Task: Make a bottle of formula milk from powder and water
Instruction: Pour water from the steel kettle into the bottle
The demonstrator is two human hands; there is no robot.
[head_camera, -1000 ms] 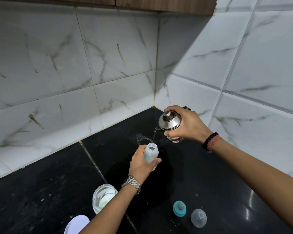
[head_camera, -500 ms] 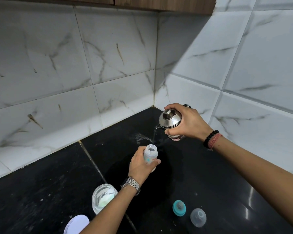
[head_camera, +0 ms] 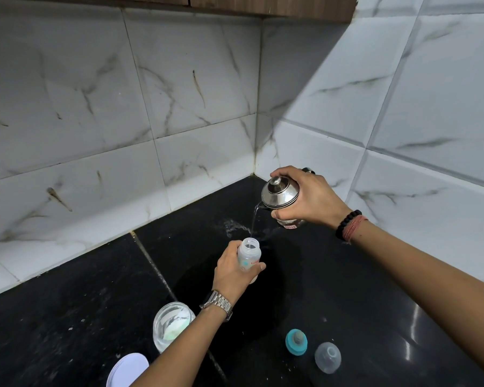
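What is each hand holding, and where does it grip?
The left hand grips the baby bottle around its body. The right hand holds the steel kettle around its side, tilted and pouring.

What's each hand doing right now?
Left hand: closed around the baby bottle.
Right hand: closed around the steel kettle, pouring water.

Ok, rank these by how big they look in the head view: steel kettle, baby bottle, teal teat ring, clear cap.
1. steel kettle, though a hand hides part of it.
2. baby bottle, also partly hidden.
3. clear cap and teal teat ring: look about alike, and both lie nearer the camera, so unranked.
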